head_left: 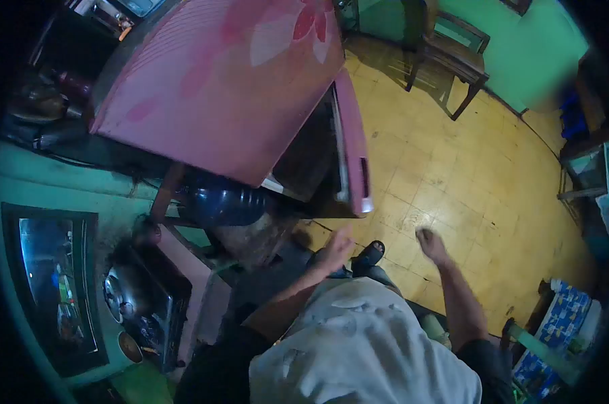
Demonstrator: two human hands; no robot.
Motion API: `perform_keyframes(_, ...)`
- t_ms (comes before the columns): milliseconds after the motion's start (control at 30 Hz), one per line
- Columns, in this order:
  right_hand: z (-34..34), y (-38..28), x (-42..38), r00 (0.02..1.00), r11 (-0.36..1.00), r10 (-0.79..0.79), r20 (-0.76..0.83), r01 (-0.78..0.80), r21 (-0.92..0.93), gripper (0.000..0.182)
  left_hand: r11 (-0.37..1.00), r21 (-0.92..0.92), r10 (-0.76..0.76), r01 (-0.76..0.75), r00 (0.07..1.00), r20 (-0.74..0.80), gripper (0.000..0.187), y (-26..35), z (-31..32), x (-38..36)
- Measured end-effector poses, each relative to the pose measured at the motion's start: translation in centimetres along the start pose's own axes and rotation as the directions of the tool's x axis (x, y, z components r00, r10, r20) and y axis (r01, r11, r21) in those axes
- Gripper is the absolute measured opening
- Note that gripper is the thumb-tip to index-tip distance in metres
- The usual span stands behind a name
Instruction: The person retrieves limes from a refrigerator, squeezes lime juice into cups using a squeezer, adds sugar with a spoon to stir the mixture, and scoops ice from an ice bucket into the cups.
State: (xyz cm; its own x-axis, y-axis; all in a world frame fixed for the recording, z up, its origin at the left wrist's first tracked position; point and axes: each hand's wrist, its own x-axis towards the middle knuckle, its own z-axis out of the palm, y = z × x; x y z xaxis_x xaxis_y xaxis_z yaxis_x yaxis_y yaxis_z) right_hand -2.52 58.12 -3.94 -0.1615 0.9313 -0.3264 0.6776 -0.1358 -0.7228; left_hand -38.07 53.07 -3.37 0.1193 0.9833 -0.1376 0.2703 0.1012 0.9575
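Note:
My left hand (338, 252) hovers just below the lower corner of a large pink, flower-patterned cabinet, possibly a refrigerator (217, 87). Its fingers are smeared, and I see nothing held in it. The cabinet's pink door (356, 148) stands ajar, with a dark gap behind it. My right hand (434, 246) is over the yellow tiled floor, away from any object, its fingers loosely curled and no item visible in them. Between and below the hands are my sandalled foot (370, 254) and grey shirt.
A wooden chair (456, 57) stands by the green wall. To the left are a stove with a metal pot (119, 293) and a dark blue rounded container (227, 202). A blue patterned cloth (560, 323) lies at right. Yellow tiles (453, 175) spread across the floor.

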Motion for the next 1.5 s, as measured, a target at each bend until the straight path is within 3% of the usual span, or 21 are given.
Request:
perform_keyframes(33, -2.4, -3.7, 3.8, 0.999, 1.000, 0.018, -0.048, -0.017, 0.019, 0.039, 1.000, -0.007, -0.010, 0.010, 1.000, -0.006, 0.049, 0.9, 0.5, 0.1)
perform_keyframes(67, -3.9, -5.9, 7.2, 0.991, 0.982, -0.068, -0.114, 0.086, 0.167, 0.043, 0.993, -0.092, -0.056, 0.072, 0.984, 0.171, 0.050, 2.7, 0.9, 0.1)
perform_keyframes(100, -5.3, -7.4, 10.5, 0.988, 0.998, -0.035, -0.148, 0.041, 0.041, 0.044, 0.975, -0.165, -0.086, 0.152, 0.932, 0.351, 0.052, 4.2, 1.1, 0.0)
perform_keyframes(167, -7.6, -11.6, 13.5, 0.967, 0.971, -0.107, -0.233, 0.153, 0.185, 0.050, 0.869, -0.249, -0.290, 0.428, 0.847, 0.445, 0.050, 4.2, -0.3, 0.4)
perform_keyframes(233, -9.7, -11.0, 16.4, 0.982, 0.997, -0.053, -0.180, 0.062, 0.044, 0.045, 0.890, -0.041, -0.421, 0.455, 0.852, 0.312, 0.049, 0.3, -2.4, 1.1)
perform_keyframes(300, -11.4, -11.1, 17.0, 0.933, 0.873, -0.115, -0.340, -0.068, -0.483, 0.040, 0.898, -0.096, -0.400, 0.429, 0.888, 0.228, 0.047, -3.5, -4.7, 1.0)
perform_keyframes(433, -14.4, -9.4, 18.0, 0.825, 0.908, -0.241, -0.511, 0.006, -0.418, 0.037, 0.907, 0.250, -0.391, 0.339, 0.898, 0.203, 0.052, -6.6, -9.5, 1.2)
perform_keyframes(500, -14.5, -9.7, 17.4, 0.869, 0.929, -0.144, -0.474, -0.046, -0.368, 0.036, 0.840, 0.365, -0.530, 0.401, 0.747, 0.401, 0.060, -5.9, -11.4, 2.2)
perform_keyframes(567, -12.4, -10.5, 15.7, 0.605, 0.813, -0.387, -0.695, -0.132, -0.568, 0.048, 0.791, 0.404, -0.606, 0.459, 0.678, 0.417, 0.060, -6.8, -11.9, 1.7)
perform_keyframes(633, -8.0, -8.9, 13.8, 0.652, 0.882, -0.314, -0.690, -0.068, -0.466, 0.053, 0.729, 0.447, -0.682, 0.518, 0.604, 0.412, 0.060, -8.7, -12.5, -0.4)
perform_keyframes(667, -5.1, -8.2, 13.2, 0.727, 0.915, -0.243, -0.642, -0.049, -0.401, 0.051, 0.830, 0.459, -0.493, 0.316, 0.801, 0.339, 0.057, -10.6, -12.6, -2.4)
perform_keyframes(733, -0.2, -6.6, 13.8, 0.930, 0.995, -0.085, -0.357, 0.059, -0.082, 0.031, 0.861, 0.493, -0.277, 0.125, 0.928, 0.248, 0.055, -10.3, -12.2, -2.8)
perform_keyframes(800, 2.5, -4.6, 17.3, 0.986, 0.995, -0.088, -0.139, 0.081, -0.060, 0.021, 0.689, 0.198, -0.724, 0.697, 0.658, 0.206, 0.049, -5.8, -11.9, -1.6)
perform_keyframes(900, 6.4, 1.1, 26.3, 0.969, 0.981, 0.192, -0.154, -0.192, 0.015, 0.018, 0.591, -0.035, -0.786, 0.806, 0.585, 0.198, 0.046, -10.1, -11.2, -7.7)
perform_keyframes(967, 8.2, 7.1, 34.7, 0.990, 0.928, 0.050, -0.130, -0.095, -0.361, 0.021, 0.551, -0.082, -0.817, 0.830, 0.557, 0.149, 0.043, -9.1, -10.7, -10.3)
perform_keyframes(1033, 10.8, 12.4, 40.8, 0.993, 0.696, -0.112, 0.019, 0.092, -0.712, 0.026, 0.542, 0.017, -0.840, 0.840, 0.541, 0.047, 0.041, -2.0, -9.7, -6.3)
perform_keyframes(1100, 11.3, 13.3, 43.1, 1.000, 0.677, -0.027, 0.015, 0.029, -0.735, 0.027, 0.525, 0.042, -0.850, 0.850, 0.527, -0.026, 0.038, 1.2, -8.7, -4.0)
perform_keyframes(1233, 11.8, 13.1, 42.8, 0.996, 0.738, -0.033, -0.085, -0.033, -0.674, 0.028, 0.469, 0.073, -0.881, 0.880, 0.473, -0.032, 0.039, -4.9, -7.2, -10.7)
perform_keyframes(1333, 10.8, 12.0, 40.9, 0.972, 0.795, -0.178, -0.152, 0.051, -0.605, 0.029, 0.596, 0.582, -0.684, 0.554, 0.730, 0.005, 0.042, -5.5, -6.1, -10.9)
perform_keyframes(1467, 8.6, 6.7, 38.4, 0.730, 0.467, -0.653, -0.199, 0.182, -0.865, 0.028, 0.541, 0.213, -0.834, 0.814, 0.551, 0.015, 0.040, 0.1, -6.7, -3.4)
perform_keyframes(1500, 7.2, 5.6, 37.0, 0.775, 0.569, -0.601, -0.194, 0.245, -0.785, 0.030, 0.500, 0.100, -0.866, 0.860, 0.498, 0.054, 0.039, 1.2, -6.7, -1.8)
